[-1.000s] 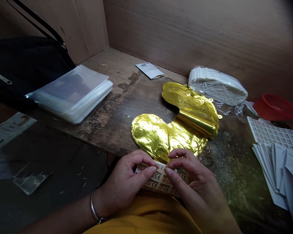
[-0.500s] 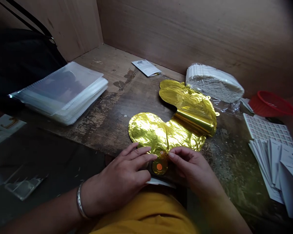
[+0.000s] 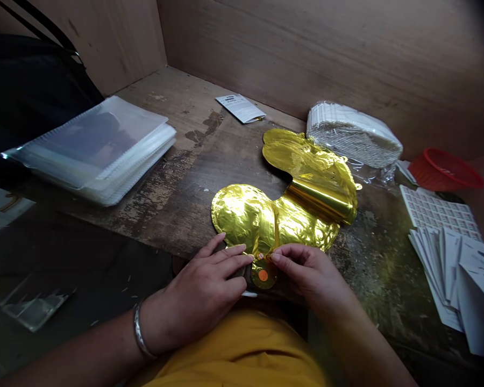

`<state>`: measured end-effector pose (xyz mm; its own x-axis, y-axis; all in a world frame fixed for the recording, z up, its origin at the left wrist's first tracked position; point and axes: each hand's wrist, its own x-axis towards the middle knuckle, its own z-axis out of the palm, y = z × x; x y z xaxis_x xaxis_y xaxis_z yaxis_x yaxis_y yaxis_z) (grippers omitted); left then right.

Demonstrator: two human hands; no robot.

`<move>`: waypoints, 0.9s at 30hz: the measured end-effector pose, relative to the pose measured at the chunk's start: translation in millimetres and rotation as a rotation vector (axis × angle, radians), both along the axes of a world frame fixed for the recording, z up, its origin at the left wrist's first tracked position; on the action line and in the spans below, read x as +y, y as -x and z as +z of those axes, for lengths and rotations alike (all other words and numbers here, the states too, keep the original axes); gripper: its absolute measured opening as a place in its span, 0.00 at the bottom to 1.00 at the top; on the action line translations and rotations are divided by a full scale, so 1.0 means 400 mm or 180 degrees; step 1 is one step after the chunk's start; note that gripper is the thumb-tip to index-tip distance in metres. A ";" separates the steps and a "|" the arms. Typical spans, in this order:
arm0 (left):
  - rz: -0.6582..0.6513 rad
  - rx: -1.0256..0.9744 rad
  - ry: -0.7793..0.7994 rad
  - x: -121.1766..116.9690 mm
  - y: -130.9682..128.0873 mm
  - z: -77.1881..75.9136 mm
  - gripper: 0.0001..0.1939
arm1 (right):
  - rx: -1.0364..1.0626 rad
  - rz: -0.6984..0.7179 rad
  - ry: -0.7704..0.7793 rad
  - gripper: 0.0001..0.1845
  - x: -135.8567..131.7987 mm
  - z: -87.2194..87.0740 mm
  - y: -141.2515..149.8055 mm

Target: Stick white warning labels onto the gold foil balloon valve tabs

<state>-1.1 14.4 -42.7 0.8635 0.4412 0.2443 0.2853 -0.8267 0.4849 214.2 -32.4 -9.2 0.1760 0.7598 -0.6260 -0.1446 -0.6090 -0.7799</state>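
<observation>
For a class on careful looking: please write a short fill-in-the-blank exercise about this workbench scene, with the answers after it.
The left hand wears a metal ____ at its wrist.
The foil balloon beneath the hands is ____ in colour.
The round dot near the right hand is ____.
The plastic basket at the back right is ____.

Missing words: bangle, gold, orange, red.

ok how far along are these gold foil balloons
Done: the near gold foil balloon already shows small labels above its orange-dotted tab. In hand: the right hand pinches at those labels, the left hand steadying the foil. Left: the folded balloon, and the sticker sheet looks nearly full.
</observation>
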 end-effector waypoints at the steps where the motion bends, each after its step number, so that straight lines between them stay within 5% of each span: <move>1: 0.0012 -0.0009 -0.0001 0.000 0.001 0.000 0.08 | -0.0051 0.0016 -0.0001 0.20 0.001 0.001 0.002; 27: -0.0057 0.0104 0.0140 0.007 0.003 0.016 0.09 | 0.0047 0.0107 0.0006 0.18 -0.001 0.001 -0.003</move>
<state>-2.2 17.3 -36.3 0.8785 0.4353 0.1967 0.2868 -0.8100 0.5115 215.3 -32.9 -8.8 0.1412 0.7640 -0.6296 -0.1356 -0.6151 -0.7767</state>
